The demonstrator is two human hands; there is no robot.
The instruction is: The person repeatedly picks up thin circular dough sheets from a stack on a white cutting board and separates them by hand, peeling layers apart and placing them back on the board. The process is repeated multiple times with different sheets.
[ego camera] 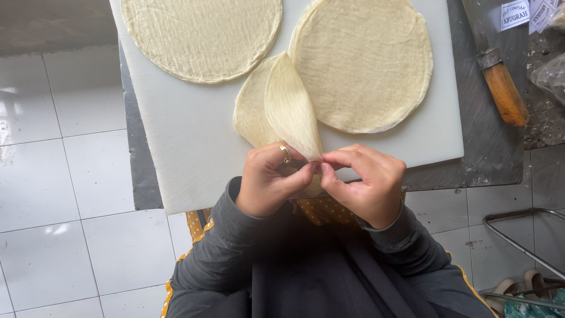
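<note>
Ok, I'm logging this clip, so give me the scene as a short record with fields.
left hand: pinches the near tip of the folded wrapper
right hand: pinches the same tip, fingertips meeting the left's
folded wrapper: thin pale sheet, lifted into a leaf shape
surface: white cutting board
also on board: two flat round wrappers
beside board: wooden-handled tool

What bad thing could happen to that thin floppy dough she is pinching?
The thin folded dough sheet is pinched at one corner between the left hand and right hand, so a hard pull might tear it. Its folded halves lie on each other and may stick together. It also overlaps the edge of the round sheet on the white board, so lifting it could drag that one.
</note>
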